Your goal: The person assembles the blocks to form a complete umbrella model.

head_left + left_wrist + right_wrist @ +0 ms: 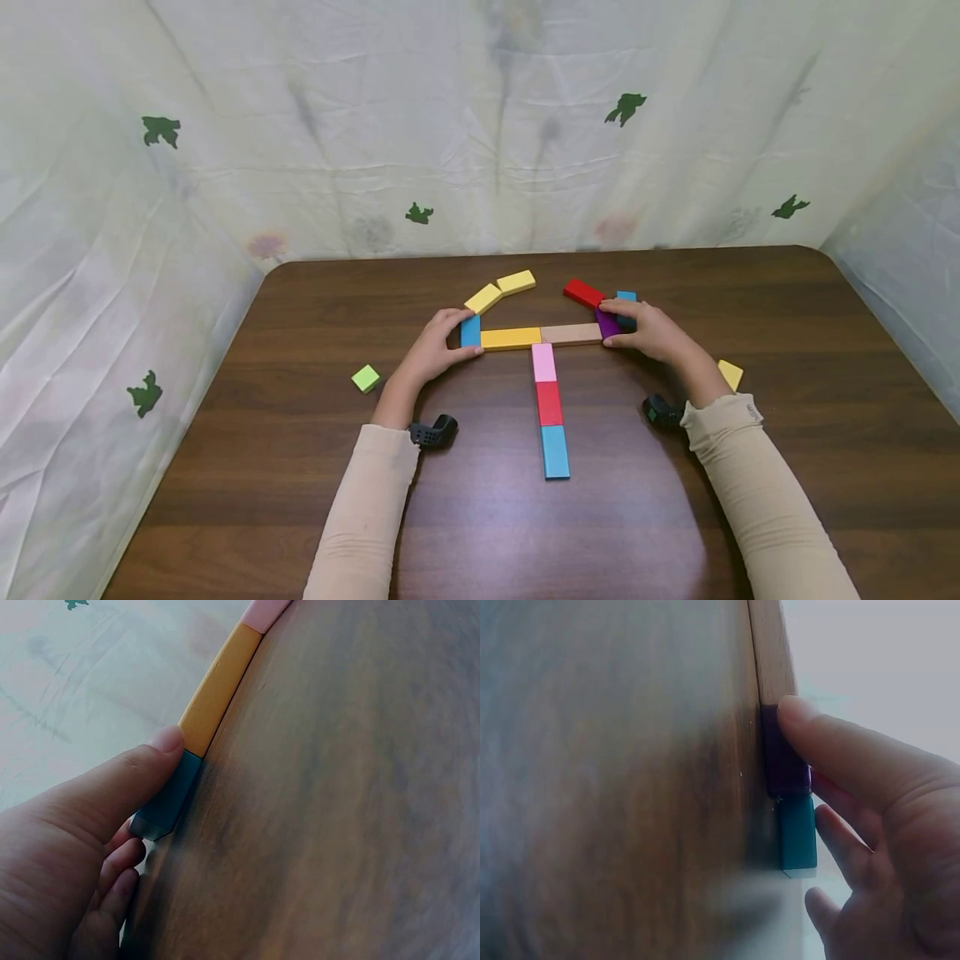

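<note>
My left hand (432,348) pinches a blue wooden block (470,331) by its ends, thumb at the near end and fingers at the far one. A purple block (609,323) is held the same way by my right hand (651,332). Between them a yellow-orange block (511,338) and a bare-wood block (572,334) form a row. Two pale yellow blocks (516,282) curve away behind the left end. Behind the right end lies a red block (583,292). In the right wrist view a teal-blue block (798,834) sits right beside the purple one, near the fingers.
From the row's middle, a pink block (543,362), a red block (549,403) and a blue block (555,452) run toward me. A green block (366,378) lies beside my left wrist, a yellow block (730,375) by my right forearm. White cloth (480,125) hangs behind the brown table (285,467).
</note>
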